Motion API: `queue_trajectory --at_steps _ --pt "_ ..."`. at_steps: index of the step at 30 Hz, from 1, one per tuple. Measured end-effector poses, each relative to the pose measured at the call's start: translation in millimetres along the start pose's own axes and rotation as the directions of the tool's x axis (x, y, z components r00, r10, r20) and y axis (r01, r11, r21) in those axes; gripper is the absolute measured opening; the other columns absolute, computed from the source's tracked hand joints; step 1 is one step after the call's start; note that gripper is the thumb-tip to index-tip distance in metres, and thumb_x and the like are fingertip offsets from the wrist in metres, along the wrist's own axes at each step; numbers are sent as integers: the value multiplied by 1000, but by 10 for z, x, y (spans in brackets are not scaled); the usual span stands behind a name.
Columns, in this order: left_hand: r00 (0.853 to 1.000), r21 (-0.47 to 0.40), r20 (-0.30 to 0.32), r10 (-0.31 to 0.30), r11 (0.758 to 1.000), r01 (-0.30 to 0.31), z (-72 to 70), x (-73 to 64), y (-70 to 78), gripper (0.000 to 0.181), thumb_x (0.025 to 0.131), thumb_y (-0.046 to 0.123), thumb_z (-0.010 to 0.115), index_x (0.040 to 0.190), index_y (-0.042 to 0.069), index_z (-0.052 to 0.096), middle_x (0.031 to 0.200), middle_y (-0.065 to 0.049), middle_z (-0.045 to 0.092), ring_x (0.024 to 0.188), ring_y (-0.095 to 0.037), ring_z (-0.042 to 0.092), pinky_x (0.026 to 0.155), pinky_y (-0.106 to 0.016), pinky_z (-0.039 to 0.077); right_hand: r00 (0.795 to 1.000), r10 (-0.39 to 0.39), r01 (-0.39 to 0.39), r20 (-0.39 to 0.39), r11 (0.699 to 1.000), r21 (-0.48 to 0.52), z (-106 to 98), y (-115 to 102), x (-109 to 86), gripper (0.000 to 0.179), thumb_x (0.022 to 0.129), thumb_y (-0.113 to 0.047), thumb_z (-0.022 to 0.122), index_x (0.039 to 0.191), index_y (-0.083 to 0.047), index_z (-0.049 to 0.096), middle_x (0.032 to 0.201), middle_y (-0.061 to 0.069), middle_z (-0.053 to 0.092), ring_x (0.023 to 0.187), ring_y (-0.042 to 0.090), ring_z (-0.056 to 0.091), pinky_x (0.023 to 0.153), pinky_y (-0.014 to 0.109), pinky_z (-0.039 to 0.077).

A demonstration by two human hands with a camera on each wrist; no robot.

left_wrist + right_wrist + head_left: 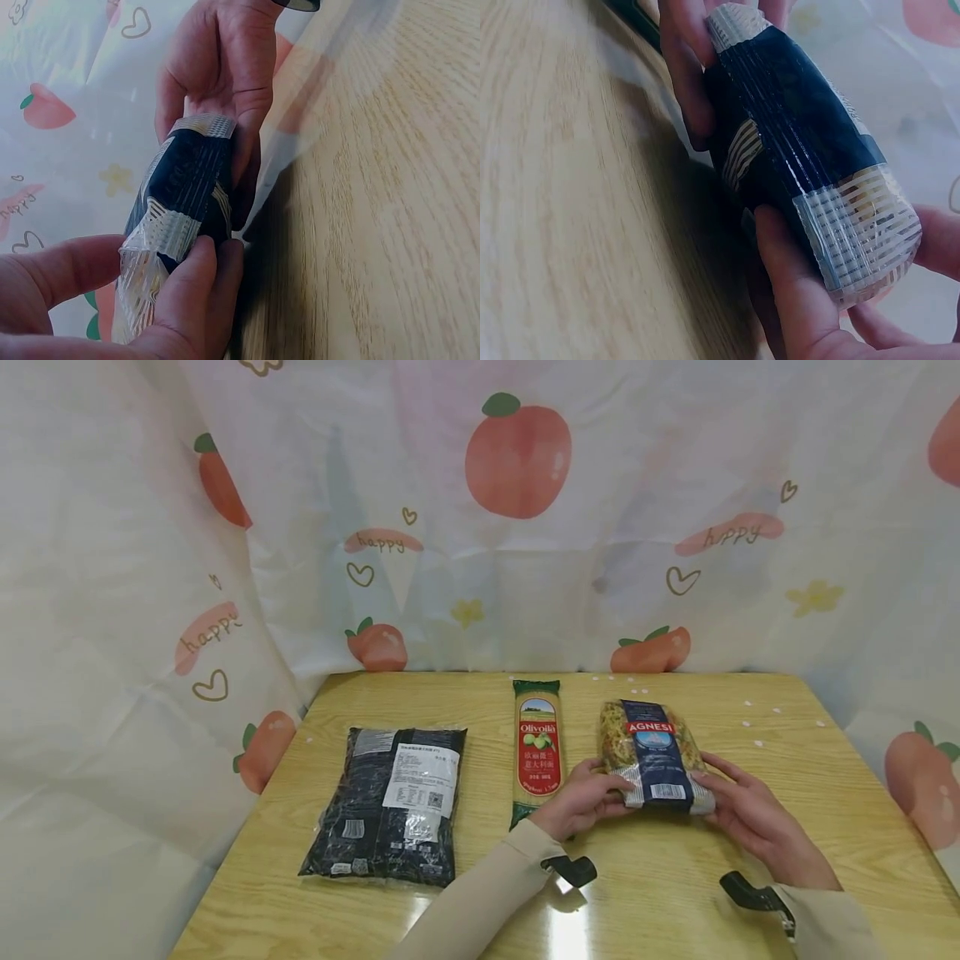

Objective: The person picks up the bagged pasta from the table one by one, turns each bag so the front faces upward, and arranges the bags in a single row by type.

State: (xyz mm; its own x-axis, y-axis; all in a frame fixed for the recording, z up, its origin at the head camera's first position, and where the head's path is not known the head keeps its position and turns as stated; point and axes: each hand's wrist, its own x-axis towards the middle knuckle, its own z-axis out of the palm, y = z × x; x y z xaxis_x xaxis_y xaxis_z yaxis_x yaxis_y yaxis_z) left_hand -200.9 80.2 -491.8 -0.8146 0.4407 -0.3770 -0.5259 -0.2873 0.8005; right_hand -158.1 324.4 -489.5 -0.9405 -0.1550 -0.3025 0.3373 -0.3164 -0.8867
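Observation:
A bag of mixed-colour pasta (651, 745) with a dark blue "AGNESI" label is between my two hands, at the right of the table in the head view. My left hand (588, 799) pinches its near left corner, thumb on top. At the near right corner my right hand (753, 814) grips it the same way. In the left wrist view the striped end of the pasta bag (191, 172) stands off the wood, with fingers under it. The right wrist view shows the pasta bag (802, 120) above a dark shadow; whether its far end touches the table is hidden.
Just left of the hands lies a spaghetti packet (538, 743) with a red label and green ends. Farther left is a large black plastic-wrapped package (367, 810) with a white label. Behind the wooden table (645, 893) hangs a peach-printed curtain (525, 585).

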Motion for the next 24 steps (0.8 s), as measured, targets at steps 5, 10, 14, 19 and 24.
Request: queue_trajectory --at_steps 5,10,14,19,24 --pt "1000 -3 -6 -6 1000 6 -8 44 2 58 90 -12 62 141 6 43 114 -16 66 122 -48 65 105 -56 54 1000 14 -14 -13 1000 9 11 -16 38 43 107 -13 53 144 -29 35 103 -11 73 93 8 71 77 32 61" --pt "1000 -10 -3 -11 1000 11 -18 71 1 60 89 -13 61 143 8 42 116 -15 66 123 -48 64 106 -58 52 999 29 -29 -30 1000 0 7 -18 60 45 107 -14 54 144 -31 36 102 -12 73 93 8 71 77 32 61" --pt "1000 -7 3 -13 1000 13 -22 75 2 61 89 -13 61 143 9 42 117 -16 66 123 -49 63 106 -58 52 998 41 -42 -47 999 -32 9 -21 69 54 107 -16 55 153 -29 28 100 -13 73 92 8 71 76 31 61" --pt "1000 6 8 -20 1000 20 -21 55 5 59 90 -11 62 143 8 43 117 -16 66 124 -49 63 107 -59 51 998 46 -49 -48 997 -64 5 -18 68 61 107 -17 55 157 -26 22 101 -14 72 92 7 71 77 30 61" --pt "999 39 24 -32 999 31 -6 31 26 53 92 -6 63 141 9 46 120 -16 68 125 -46 64 109 -60 50 999 39 -41 -27 996 -79 -10 -25 59 58 108 -18 53 156 -26 23 103 -14 72 95 6 70 80 29 61"
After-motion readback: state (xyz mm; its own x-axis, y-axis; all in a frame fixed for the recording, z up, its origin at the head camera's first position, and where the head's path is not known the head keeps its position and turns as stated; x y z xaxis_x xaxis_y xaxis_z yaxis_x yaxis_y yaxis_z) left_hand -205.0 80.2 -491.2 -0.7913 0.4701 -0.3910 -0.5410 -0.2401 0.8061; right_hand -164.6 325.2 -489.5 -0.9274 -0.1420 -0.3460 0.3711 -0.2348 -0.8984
